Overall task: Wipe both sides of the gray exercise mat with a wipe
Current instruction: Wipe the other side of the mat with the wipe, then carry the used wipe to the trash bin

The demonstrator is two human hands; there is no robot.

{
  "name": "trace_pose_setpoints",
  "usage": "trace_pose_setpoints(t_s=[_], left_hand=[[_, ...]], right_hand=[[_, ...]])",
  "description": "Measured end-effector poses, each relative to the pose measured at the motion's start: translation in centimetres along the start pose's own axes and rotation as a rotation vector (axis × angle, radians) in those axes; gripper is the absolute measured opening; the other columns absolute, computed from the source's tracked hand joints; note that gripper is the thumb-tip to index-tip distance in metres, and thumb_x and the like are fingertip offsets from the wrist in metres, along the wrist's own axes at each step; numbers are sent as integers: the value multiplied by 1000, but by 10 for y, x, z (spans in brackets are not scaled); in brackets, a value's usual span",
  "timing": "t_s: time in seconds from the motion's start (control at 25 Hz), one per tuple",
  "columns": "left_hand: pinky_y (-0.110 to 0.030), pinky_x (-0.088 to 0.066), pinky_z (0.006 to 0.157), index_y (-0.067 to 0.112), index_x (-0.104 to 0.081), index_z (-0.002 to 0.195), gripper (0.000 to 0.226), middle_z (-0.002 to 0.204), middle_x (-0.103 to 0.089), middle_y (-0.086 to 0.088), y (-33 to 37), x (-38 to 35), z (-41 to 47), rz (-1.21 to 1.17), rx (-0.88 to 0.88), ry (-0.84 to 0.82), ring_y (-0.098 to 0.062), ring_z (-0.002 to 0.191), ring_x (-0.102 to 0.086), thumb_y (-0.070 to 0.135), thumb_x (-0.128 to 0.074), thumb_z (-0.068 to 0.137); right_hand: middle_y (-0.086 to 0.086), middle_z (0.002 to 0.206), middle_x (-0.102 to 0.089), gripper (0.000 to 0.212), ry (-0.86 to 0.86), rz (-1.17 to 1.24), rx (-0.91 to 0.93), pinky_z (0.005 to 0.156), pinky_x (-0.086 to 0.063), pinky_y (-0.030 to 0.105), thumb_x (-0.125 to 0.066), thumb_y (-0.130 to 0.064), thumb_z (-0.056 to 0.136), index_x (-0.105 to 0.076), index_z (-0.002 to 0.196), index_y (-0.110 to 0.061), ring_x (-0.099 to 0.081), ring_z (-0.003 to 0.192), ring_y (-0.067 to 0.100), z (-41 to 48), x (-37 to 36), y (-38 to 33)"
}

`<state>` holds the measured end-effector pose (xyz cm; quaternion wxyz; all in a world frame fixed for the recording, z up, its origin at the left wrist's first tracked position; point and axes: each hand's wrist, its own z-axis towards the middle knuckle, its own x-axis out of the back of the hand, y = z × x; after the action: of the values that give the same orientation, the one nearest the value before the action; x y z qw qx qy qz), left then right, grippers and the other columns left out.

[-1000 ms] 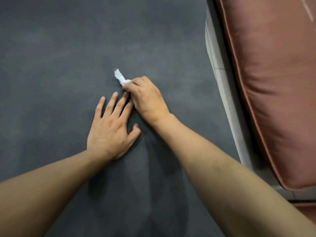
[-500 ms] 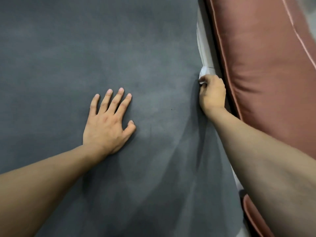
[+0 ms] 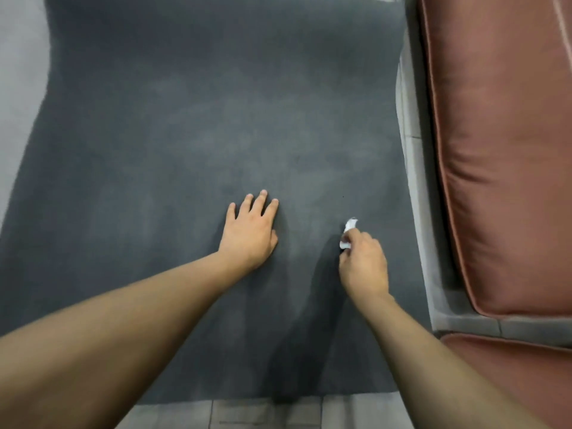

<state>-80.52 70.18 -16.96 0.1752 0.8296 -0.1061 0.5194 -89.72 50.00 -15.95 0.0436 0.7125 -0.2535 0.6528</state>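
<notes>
The left hand (image 3: 250, 232) lies flat, fingers spread, pinning the mat (image 3: 185, 134) to the floor; the right hand (image 3: 363, 266) pinches a crumpled wipe (image 3: 349, 232) for rubbing.

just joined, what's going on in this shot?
A person is cleaning a gray mat spread on the floor. The left hand lies flat on the mat, fingers straight. The right hand pinches a crumpled white wipe low over the mat near its right edge; contact can't be confirmed. A pink cushion lies beside the mat on the right.
</notes>
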Motion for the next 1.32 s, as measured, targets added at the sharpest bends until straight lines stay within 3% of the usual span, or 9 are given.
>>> trace_pose_setpoints(t_s=[0.08, 0.24, 0.6, 0.8, 1.08, 1.32], left_hand=[[-50, -30, 117, 24, -37, 151, 55, 162, -28, -4, -1, 17, -45, -70, 76, -53, -30, 146, -30, 36, -48, 99], [-43, -32, 112, 25, -50, 140, 43, 149, -42, 1, -7, 117, -126, -138, 156, 61, -26, 134, -43, 35, -49, 98], [-39, -32, 107, 26, -63, 121, 28, 131, -54, 5, 5, 461, -360, -220, 267, 291, -23, 123, -49, 33, -54, 96], [-40, -36, 97, 24, -67, 112, 22, 120, -60, 3, -31, 601, -451, -245, 285, 443, -26, 111, -54, 29, -60, 91], [-41, -38, 100, 24, -67, 111, 29, 116, -64, 4, -167, 737, -508, -222, 168, 560, -26, 109, -57, 32, -49, 91], [-41, -37, 101, 24, -68, 113, 23, 122, -63, 3, -288, 808, -526, -187, 97, 546, -27, 115, -55, 26, -59, 92]], right_hand=[[10, 92, -62, 24, -42, 84, 61, 70, -41, 40, -53, 0, 84, -58, 105, -11, -52, 86, 33, -7, 16, -27], [5, 90, -61, 18, -39, 227, 184, 74, -45, 43, -57, -5, 82, -61, 98, -14, -52, 83, 29, -21, 98, -102], [-1, 92, -58, 23, -20, 334, 408, 77, -46, 41, -61, -7, 80, -62, 101, -18, -52, 82, 21, -124, 431, -280], [-1, 90, -57, 23, 20, 377, 427, 76, -47, 43, -61, -8, 79, -63, 99, -19, -53, 81, 22, -167, 558, -383], [-4, 90, -56, 22, 128, 429, 411, 74, -48, 41, -60, -8, 82, -64, 101, -19, -53, 80, 18, -211, 643, -566], [-5, 93, -56, 21, 187, 451, 288, 77, -48, 39, -59, -10, 84, -64, 103, -19, -52, 81, 16, -217, 662, -692]])
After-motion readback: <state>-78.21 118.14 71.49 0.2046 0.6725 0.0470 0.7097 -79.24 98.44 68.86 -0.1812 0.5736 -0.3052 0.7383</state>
